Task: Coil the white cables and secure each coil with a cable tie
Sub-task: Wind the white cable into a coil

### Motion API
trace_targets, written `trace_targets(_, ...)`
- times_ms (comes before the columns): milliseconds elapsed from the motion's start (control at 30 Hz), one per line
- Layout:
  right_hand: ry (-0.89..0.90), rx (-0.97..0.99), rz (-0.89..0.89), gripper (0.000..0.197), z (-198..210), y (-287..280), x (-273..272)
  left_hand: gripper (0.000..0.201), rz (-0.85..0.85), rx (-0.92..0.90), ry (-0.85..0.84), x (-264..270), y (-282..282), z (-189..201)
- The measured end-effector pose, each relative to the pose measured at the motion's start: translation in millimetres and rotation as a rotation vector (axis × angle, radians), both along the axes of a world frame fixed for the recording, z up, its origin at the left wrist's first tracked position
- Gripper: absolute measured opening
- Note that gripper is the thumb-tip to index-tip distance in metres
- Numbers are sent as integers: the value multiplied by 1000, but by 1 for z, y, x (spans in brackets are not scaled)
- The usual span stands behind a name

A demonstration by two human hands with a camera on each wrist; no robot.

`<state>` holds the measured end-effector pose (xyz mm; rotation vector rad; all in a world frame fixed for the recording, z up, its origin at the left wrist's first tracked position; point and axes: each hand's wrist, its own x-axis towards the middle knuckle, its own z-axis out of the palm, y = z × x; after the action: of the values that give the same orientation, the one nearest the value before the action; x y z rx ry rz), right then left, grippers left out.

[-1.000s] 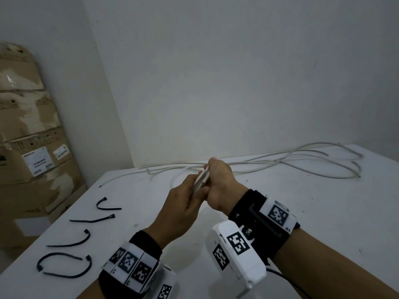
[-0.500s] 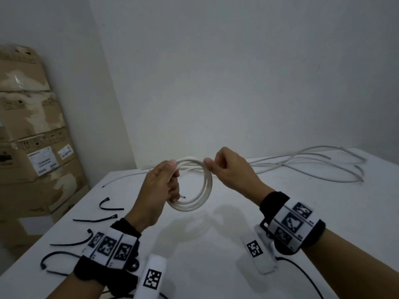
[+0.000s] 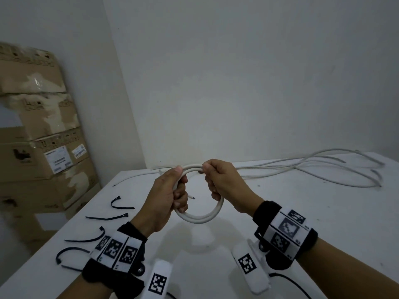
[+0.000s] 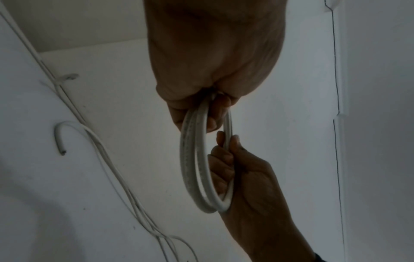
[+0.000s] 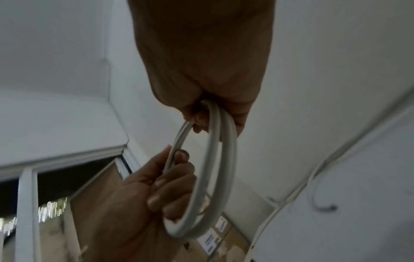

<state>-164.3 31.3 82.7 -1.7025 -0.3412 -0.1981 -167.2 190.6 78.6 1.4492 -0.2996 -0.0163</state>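
Note:
A white cable coil (image 3: 203, 217) of a few turns hangs in the air above the white table (image 3: 323, 223). My left hand (image 3: 170, 195) grips its left side, fingers curled through the ring. My right hand (image 3: 220, 180) grips the right side and top, thumb and fingers wrapped round the strands. The coil (image 4: 197, 170) shows edge-on in the left wrist view, and again as the coil (image 5: 210, 177) in the right wrist view. A short cable end (image 3: 191, 197) sticks out inside the ring. Several black cable ties (image 3: 108, 217) lie on the table at the left.
Loose white cables (image 3: 313, 171) sprawl along the table's back edge up to the wall. Stacked cardboard boxes (image 3: 38, 134) stand left of the table. The table's left edge runs diagonally just past the ties.
The hands were pressed together on a bunched cable one second ago. They have since moved apart, opening the cable into a round coil, and my right hand now wraps further round it.

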Motion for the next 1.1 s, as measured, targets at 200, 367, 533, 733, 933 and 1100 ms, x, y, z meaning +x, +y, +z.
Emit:
trace_targets(200,51,201,92,27,-6,5,1,36,15,81,-10,-1,12,2)
trace_targets(367,128,229,167,26,-8,9,2,36,-4,55,19,-1,19,3)
trace_targets(533,94,70,118,23,-11,20,-2,35,22,87,12,-4,20,-2)
trace_targets(733,-146,-88,44,19,-14,27,-4,34,-28,57,85,-10,29,-1)
trace_targets(933,-161,-100,128,19,-15,35,-3,29,-67,-108,250,-15,45,-1)
trace_targets(1100,-189,-212,166,22,-19,47,3,50,45,23,227,-18,52,-8)
